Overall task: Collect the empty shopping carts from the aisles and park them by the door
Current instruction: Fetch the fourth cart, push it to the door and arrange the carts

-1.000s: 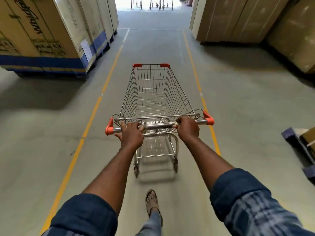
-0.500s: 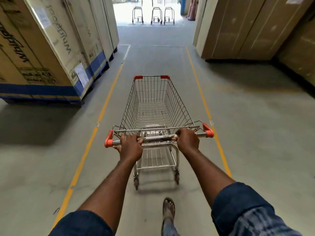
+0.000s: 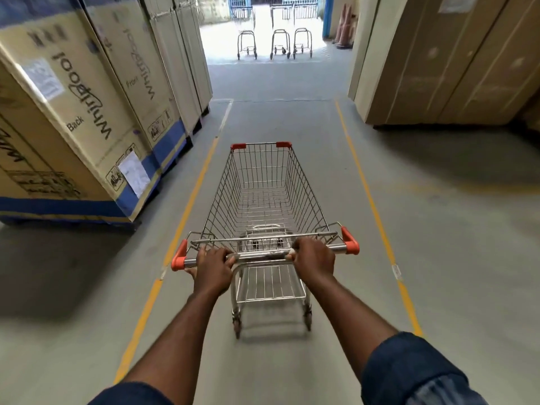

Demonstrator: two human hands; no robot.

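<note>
Both hands, left hand (image 3: 211,268) and right hand (image 3: 314,258), grip the wire cart's (image 3: 263,194) smooth chrome handlebar (image 3: 260,255).

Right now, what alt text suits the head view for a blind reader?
The left hand and right hand grip the handle of an empty shopping cart in an aisle between tall cardboard boxes. Three parked carts stand at the bright doorway ahead.
</note>
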